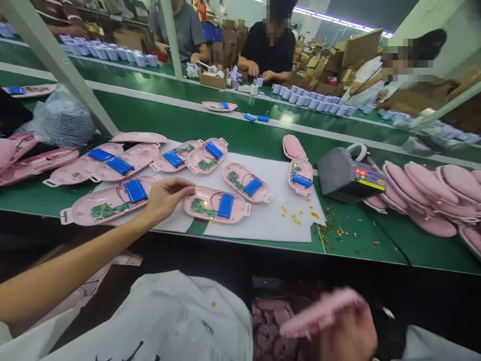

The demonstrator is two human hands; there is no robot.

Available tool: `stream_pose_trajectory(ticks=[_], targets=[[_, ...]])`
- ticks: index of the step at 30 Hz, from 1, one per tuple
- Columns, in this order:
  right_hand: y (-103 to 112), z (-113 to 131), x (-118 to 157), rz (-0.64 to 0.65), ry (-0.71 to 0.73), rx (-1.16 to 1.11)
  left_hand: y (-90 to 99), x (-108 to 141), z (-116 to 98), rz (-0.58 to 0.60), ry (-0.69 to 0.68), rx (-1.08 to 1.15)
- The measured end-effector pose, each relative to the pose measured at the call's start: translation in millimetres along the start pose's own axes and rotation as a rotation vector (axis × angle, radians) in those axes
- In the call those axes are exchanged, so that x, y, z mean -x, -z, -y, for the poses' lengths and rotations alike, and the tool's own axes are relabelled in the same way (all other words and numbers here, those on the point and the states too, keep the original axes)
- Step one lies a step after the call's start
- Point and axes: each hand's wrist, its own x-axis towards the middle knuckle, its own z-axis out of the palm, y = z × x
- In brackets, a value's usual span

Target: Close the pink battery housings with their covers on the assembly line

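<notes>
My left hand (167, 198) reaches over the white foam sheet (263, 220), fingertips just above the rim of a pink plastic case (235, 213) and holding nothing I can see. That case holds a blue battery pack (225, 205) and a green circuit board (203, 208) with a small lit light. Beside my wrist lies a similar open case (82, 208). Low at the bottom right, my right hand (345, 338) grips a pink plastic shell (321, 313), blurred by motion. Several more wired cases lie along the green workbench (361, 245).
A grey tape dispenser (351, 175) stands on the bench, beside a stack of pink shells (424, 195). Orange scraps lie on the foam. A white garment (150, 321) fills the bottom foreground. Co-workers sit beyond a raised conveyor (240, 118), among cardboard boxes.
</notes>
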Motion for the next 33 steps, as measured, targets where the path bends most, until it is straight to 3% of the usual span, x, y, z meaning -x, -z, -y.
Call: stream_pose_trajectory(ticks=[2, 5, 7, 9, 13, 17, 21, 23, 28, 33], targets=[[-36, 45, -32, 0.126, 0.140, -0.067, 0.4, 1, 0, 0.035, -0.045, 0.034], [-115, 128, -85, 0.667, 0.516, -0.078, 4.7, 5, -1, 0.065, -0.160, 0.066], [-162, 173, -101, 0.916, 0.701, 0.025, 8.7, 6, 0, 0.064, -0.271, 0.077], [-191, 198, -102, 1.035, 0.771, 0.125, 12.4, 6, 1, 0.057, -0.383, 0.062], [-205, 215, -93, 1.168, 0.783, 0.126, 14.2, 6, 3, 0.011, -0.485, -0.035], [-204, 232, -95, 1.273, 0.687, 0.047, 7.5, 4, 2, -0.015, -0.349, 0.123], [-209, 239, -99, 1.284, 0.534, -0.014, 5.9, -2, -2, 0.051, 0.018, 0.406], [-210, 235, -96, 1.192, 0.512, -0.010, 7.7, -5, -4, 0.079, 0.129, 0.447], [-208, 219, -77, 0.804, 0.620, 0.238, 8.0, -8, -8, 0.081, 0.295, 0.422], [-209, 208, -68, 0.745, 0.649, 0.192, 5.2, -9, -3, 0.127, 0.315, 0.424]])
